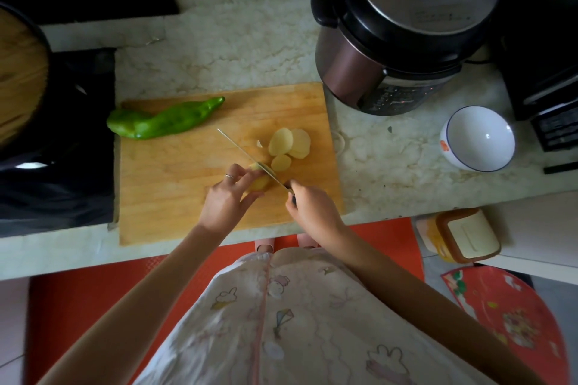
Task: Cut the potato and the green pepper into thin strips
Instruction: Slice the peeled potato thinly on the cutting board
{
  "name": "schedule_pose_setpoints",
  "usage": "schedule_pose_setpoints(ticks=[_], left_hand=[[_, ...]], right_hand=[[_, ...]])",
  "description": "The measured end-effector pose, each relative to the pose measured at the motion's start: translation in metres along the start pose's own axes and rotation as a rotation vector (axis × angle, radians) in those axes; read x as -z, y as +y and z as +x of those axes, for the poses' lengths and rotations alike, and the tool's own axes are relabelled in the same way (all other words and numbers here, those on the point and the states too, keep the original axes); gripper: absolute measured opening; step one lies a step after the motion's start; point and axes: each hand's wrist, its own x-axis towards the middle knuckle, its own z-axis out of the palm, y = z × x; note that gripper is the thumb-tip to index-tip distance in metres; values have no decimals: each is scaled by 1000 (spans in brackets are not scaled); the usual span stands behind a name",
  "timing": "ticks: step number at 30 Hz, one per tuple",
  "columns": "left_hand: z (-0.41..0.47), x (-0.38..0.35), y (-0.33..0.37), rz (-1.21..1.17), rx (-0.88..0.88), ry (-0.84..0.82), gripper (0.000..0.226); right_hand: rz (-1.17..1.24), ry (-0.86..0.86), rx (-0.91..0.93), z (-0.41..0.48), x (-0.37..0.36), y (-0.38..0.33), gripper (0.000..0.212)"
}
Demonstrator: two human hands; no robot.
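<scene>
The left hand (225, 197) clamps the potato (259, 183); the knife (244, 154), gripped by the right hand (310, 208), seems to cross it just right of those fingertips.

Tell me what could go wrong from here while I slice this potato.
1. The left hand holds the small remaining potato right beside the knife in the right hand. A slip could nick the fingers.
2. That potato piece looks short and rounded, so it may roll or shift under the blade and give an uneven cut.
</scene>
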Motion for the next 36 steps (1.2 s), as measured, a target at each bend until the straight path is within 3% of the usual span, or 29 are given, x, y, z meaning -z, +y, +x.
schedule_pose_setpoints(ticks=[7, 10, 18, 22, 28, 36], left_hand=[[0, 3, 1, 12, 1, -10, 33], [-1, 2, 3, 20, 22, -33, 41], [-3, 4, 6, 6, 29, -39, 49], [-8, 4, 4, -25, 36, -42, 47], [-6, 7, 6, -32, 26, -30, 49], [-7, 5, 5, -34, 26, -28, 43]], right_hand=[[29, -83, -75, 21, 12, -9, 11], [78, -113, -66, 34, 22, -14, 14], [229, 132, -10, 0, 36, -2, 31], [101, 154, 34, -16, 33, 0, 14], [-22, 104, 77, -36, 17, -3, 34], [-38, 109, 68, -44, 14, -4, 36]])
